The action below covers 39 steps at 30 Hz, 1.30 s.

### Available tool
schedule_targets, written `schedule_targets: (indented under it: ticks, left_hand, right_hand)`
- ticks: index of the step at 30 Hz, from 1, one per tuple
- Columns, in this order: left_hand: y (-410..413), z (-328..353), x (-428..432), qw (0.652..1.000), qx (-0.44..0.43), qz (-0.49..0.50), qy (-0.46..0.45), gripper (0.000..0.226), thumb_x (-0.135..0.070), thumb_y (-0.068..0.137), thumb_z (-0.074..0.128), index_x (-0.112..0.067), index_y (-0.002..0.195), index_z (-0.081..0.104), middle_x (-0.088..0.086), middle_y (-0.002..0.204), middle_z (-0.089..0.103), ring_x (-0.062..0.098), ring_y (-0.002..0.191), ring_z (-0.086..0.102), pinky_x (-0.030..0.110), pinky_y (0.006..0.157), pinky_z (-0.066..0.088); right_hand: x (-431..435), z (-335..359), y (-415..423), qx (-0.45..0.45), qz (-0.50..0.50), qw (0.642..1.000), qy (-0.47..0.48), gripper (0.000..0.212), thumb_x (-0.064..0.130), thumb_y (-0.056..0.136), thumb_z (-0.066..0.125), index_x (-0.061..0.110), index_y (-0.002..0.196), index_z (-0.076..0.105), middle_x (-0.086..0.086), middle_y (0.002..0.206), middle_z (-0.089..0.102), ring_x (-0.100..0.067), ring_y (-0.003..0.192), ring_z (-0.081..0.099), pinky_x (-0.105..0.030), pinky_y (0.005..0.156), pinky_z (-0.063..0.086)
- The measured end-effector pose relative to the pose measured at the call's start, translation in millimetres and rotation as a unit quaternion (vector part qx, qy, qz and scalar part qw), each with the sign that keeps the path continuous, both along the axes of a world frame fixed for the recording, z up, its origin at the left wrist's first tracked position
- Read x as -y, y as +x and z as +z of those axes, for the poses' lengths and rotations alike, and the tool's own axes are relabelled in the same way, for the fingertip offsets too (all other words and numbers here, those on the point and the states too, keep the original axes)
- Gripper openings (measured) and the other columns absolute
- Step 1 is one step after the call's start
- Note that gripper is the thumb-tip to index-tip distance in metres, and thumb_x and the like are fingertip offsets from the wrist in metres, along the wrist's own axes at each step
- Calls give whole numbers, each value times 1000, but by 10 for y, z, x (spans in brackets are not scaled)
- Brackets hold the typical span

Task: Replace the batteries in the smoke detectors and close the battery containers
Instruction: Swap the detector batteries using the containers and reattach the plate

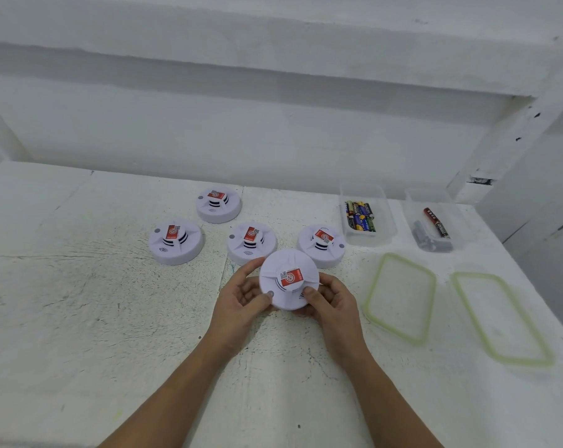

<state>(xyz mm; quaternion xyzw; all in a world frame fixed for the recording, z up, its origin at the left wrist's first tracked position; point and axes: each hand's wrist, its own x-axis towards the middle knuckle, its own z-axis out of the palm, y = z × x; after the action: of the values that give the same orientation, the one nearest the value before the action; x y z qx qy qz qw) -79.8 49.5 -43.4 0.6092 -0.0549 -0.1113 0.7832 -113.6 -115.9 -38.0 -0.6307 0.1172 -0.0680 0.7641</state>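
White table (80, 318): both hands (241, 302) grip 1 smoke detector (288, 282).

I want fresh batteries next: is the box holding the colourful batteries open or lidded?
Open. The battery box has no lid on it; a green-rimmed lid lies flat on the table just in front of it.

Circled S on smoke detector (289, 279)

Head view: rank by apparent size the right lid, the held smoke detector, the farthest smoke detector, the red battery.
1. right green-rimmed lid
2. held smoke detector
3. farthest smoke detector: looks smaller than the held one, but seems the same model and sits farther from the camera, so their true order is unsure
4. red battery
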Motion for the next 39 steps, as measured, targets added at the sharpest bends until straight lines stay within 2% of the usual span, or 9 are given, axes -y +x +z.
schedule_targets:
  ticks: [4, 9, 14, 18, 20, 25, 27, 32, 39]
  left_hand:
    - [7, -16, -2, 1000, 2, 1, 2, 65, -17, 68, 72, -21, 130, 54, 16, 109, 70, 38, 105, 63, 47, 86, 55]
    - [12, -29, -4, 1000, 5, -2, 2, 65, -19, 68, 71, -22, 130, 55, 15, 109, 70, 35, 104, 64, 47, 87, 55]
    - [27, -53, 3, 1000, 3, 1, -4, 59, -7, 73, 69, -21, 128, 55, 16, 107, 70, 31, 99, 64, 46, 85, 55]
    - [24, -44, 6, 1000, 3, 2, -4, 59, -7, 71, 69, -21, 127, 56, 12, 102, 72, 25, 94, 66, 37, 81, 57]
    - [22, -43, 8, 1000, 1, 2, -10, 59, -3, 73, 66, -19, 128, 55, 15, 103, 70, 27, 95, 65, 40, 82, 56]
    - [21, -43, 8, 1000, 1, 3, -10, 58, -5, 73, 67, -20, 128, 56, 21, 107, 68, 30, 97, 63, 42, 83, 55]
    - [19, -40, 6, 1000, 4, -2, -9, 61, -12, 69, 71, -22, 127, 56, 20, 108, 68, 30, 98, 63, 44, 84, 54]
    - [16, -34, 2, 1000, 4, -1, -8, 65, -22, 64, 72, -21, 127, 56, 17, 108, 69, 27, 98, 65, 39, 81, 56]
    - [16, -33, 3, 1000, 1, -3, -14, 65, -21, 64, 72, -22, 127, 56, 22, 108, 67, 30, 97, 63, 42, 82, 56]
  right_hand:
    - [1, 2, 6, -2, 2, 1000, -5, 22, 4, 89, 61, 16, 106, 64, -8, 98, 73, -24, 94, 69, -38, 74, 58]
    - [-4, -18, 11, -4, 1, 1000, -7, 26, 14, 84, 65, 15, 109, 64, -9, 100, 72, -25, 93, 68, -35, 72, 56]
    - [5, -24, 11, -5, 0, 1000, -14, 23, 6, 88, 62, 16, 109, 64, -10, 99, 72, -26, 93, 68, -37, 74, 56]
    - [1, -16, 9, -5, -2, 1000, -16, 22, 5, 88, 62, 17, 106, 64, -10, 98, 72, -25, 91, 68, -36, 73, 57]
    - [5, -21, 7, -7, -3, 1000, -20, 22, 6, 88, 62, 17, 107, 64, -9, 97, 72, -25, 91, 68, -37, 74, 57]
    - [3, -21, 9, -9, -1, 1000, -30, 22, 7, 88, 62, 16, 108, 64, -9, 98, 72, -24, 90, 68, -36, 73, 57]
    - [2, -12, 9, -8, 0, 1000, -29, 22, 6, 88, 62, 15, 108, 64, -8, 96, 73, -22, 89, 69, -34, 72, 57]
    - [10, -4, 4, -6, 0, 1000, -26, 22, 5, 88, 62, 11, 109, 62, -9, 96, 73, -20, 87, 69, -29, 68, 56]
    - [14, -34, 14, -11, -1, 999, -32, 22, 7, 88, 63, 12, 110, 62, -8, 96, 73, -23, 89, 69, -35, 72, 56]
